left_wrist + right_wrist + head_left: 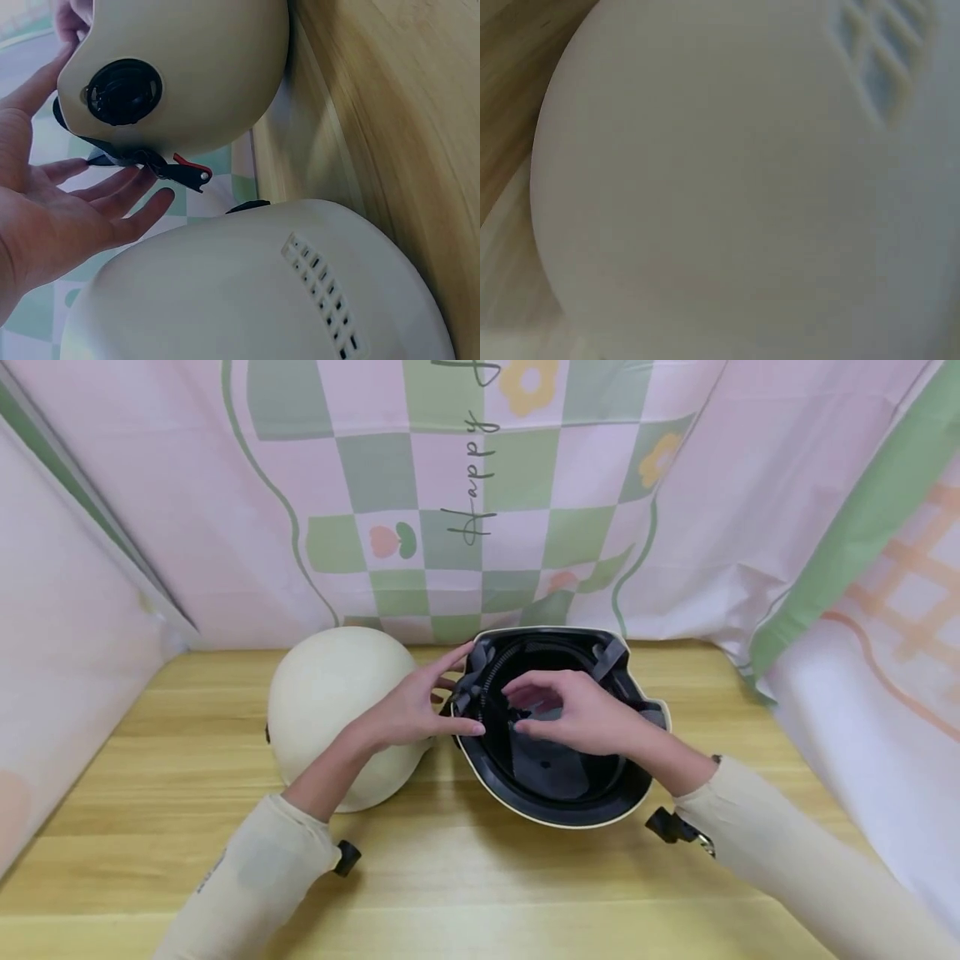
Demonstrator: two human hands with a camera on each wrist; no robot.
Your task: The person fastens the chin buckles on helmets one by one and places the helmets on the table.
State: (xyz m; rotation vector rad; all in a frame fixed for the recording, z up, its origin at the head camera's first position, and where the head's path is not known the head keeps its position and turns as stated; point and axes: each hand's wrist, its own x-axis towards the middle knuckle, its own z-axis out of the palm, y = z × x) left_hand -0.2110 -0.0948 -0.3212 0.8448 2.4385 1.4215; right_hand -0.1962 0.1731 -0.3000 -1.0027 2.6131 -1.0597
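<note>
An upturned cream helmet (558,817) shows its black padded inside, grey straps and rim. My left hand (416,706) is at its left rim, thumb reaching over the edge and the other fingers spread outside. In the left wrist view those fingers (112,199) lie by a dark chin strap with a black and red buckle (184,172), below a round black knob (124,91) on the shell. Over the helmet's opening hovers my right hand (581,714), fingers and thumb bent with a gap between them and nothing visible there. The right wrist view is filled by pale shell (727,195).
A second cream helmet (337,710) sits dome up just left of the first, with slotted vents (322,292) on its shell. Both rest on a wooden table (420,893). A patterned curtain (480,468) hangs close behind, with fabric at both sides.
</note>
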